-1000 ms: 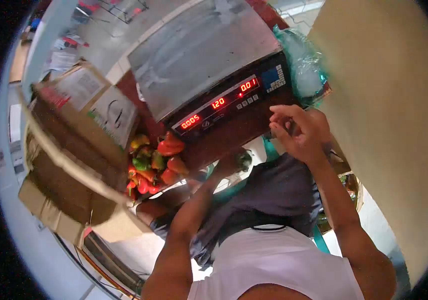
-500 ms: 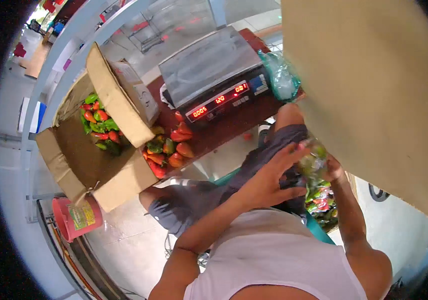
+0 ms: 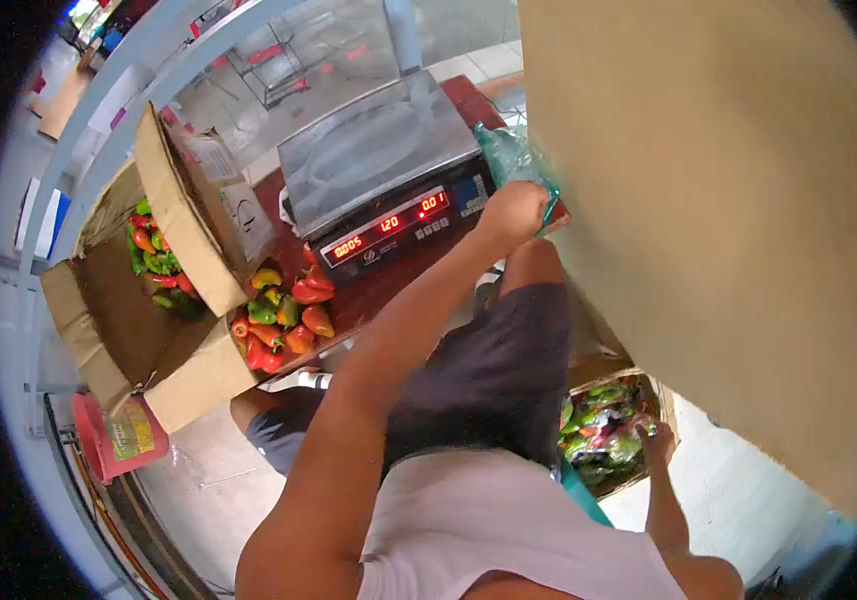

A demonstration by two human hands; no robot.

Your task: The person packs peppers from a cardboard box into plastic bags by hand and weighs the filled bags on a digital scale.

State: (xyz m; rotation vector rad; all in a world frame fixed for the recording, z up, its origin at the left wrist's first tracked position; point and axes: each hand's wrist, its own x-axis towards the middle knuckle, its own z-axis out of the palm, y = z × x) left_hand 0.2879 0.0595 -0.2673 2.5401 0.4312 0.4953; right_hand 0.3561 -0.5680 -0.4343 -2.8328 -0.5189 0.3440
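My left hand [image 3: 517,212] is across at the right of the scale, its fingers closed on the edge of a thin, clear-and-teal plastic bag [image 3: 514,155]. Down at my right side, my right hand [image 3: 657,446] is at a bag of peppers [image 3: 611,428], with its fingers curled on the plastic. That bag lies among green and red peppers in a cardboard box [image 3: 671,405]. Loose red, green and yellow peppers [image 3: 284,315] form a pile on the table left of the scale. The digital scale [image 3: 379,150] has a bare metal plate and lit red digits.
An open cardboard box [image 3: 174,345] with more peppers [image 3: 161,245] tilts at the table's left end. A large cardboard sheet [image 3: 719,200] fills the right side. A pink bucket [image 3: 119,435] stands on the floor at left. The dark red table [image 3: 389,290] carries the scale.
My left hand has left the bagged peppers and reached forward to the plastic bag beside the scale. My right hand has lowered the bagged peppers into the box. The view has shifted right.
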